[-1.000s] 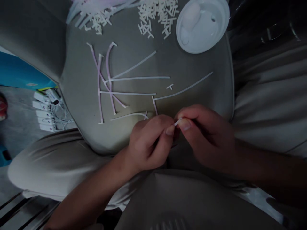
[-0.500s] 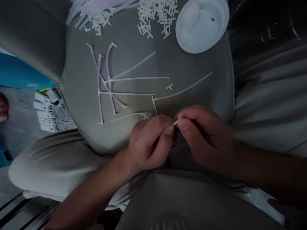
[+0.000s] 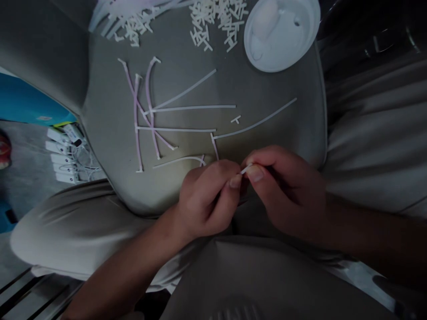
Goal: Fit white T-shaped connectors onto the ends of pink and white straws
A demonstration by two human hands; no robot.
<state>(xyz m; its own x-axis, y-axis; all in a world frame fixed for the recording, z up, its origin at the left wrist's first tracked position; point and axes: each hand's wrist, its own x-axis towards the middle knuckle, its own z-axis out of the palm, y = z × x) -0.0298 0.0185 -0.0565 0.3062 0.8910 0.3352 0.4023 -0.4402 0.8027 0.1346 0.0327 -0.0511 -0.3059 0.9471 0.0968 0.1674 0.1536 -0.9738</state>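
Note:
My left hand (image 3: pixel 210 198) is closed, thumb and forefinger pinching a pinkish tube whose length is mostly hidden by the hand. Against it, my right hand (image 3: pixel 283 191) is closed too, its thumb and forefinger on a small white connector (image 3: pixel 246 169) that bridges the two pinches. Beyond my left knuckles, a pinkish tube (image 3: pixel 215 149) runs up to a white T-piece joined to a long clear tube (image 3: pixel 260 128). A curved white tube (image 3: pixel 180 160) also passes behind the left hand. Just above the hands lies a loose T-shaped connector (image 3: pixel 236 119).
Joined pink and clear tubes (image 3: pixel 136 106) lie crossed on the grey chair seat (image 3: pixel 267 95). Towards the back are heaps of white connectors (image 3: pixel 216 20), a bundle of tubes (image 3: pixel 106 20) and a white bowl (image 3: pixel 282 58). White power adapters (image 3: pixel 62 153) with cables sit on the floor at left.
Both hands keep the same pinch with hardly any movement. The view has shifted very slightly, and the things on the seat lie as before.

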